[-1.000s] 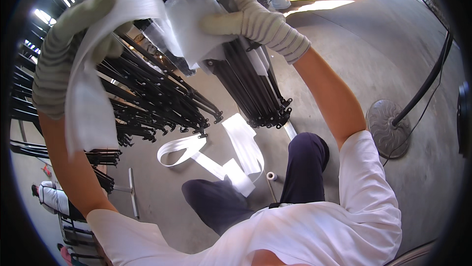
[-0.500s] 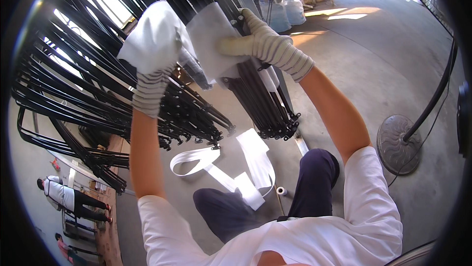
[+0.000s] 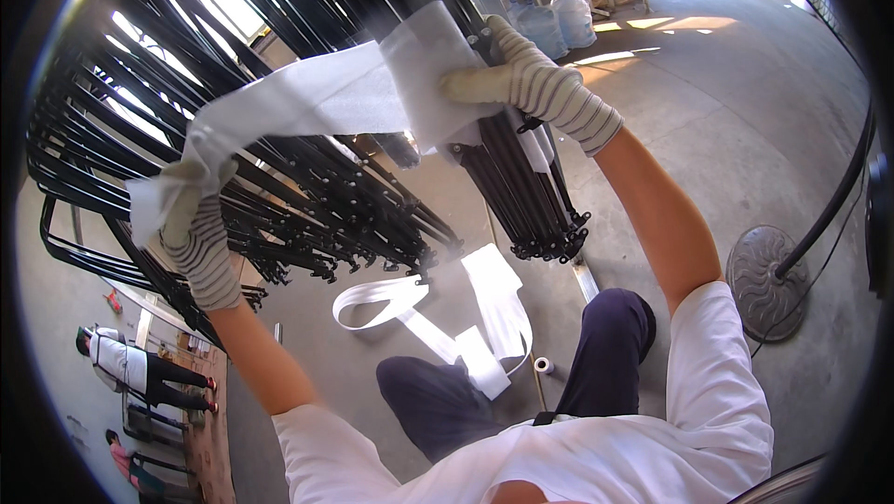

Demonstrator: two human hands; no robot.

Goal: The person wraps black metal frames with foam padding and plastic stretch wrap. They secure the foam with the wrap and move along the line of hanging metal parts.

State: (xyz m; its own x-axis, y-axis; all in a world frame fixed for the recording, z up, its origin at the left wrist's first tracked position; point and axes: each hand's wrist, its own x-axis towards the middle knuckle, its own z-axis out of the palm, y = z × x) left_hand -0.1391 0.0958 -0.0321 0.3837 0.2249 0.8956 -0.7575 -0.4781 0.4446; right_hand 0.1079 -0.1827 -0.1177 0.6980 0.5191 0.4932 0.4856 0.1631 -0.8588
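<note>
- White strip [image 3: 317, 90], bunched by the black tube bundle [image 3: 517, 192] a moment ago, now stretches leftward from it.
- Left hand [image 3: 197, 225] has swung outward, gripping the strip's loose end.
- Right hand [image 3: 535, 85] still clamps the strip against the bundle.

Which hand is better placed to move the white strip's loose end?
Left, I'd judge: the left hand grips the strip near that end, well left of the black bundle. The right hand clasps the bundle, its thumb over the strip, so freeing it might let the strip slip.
</note>
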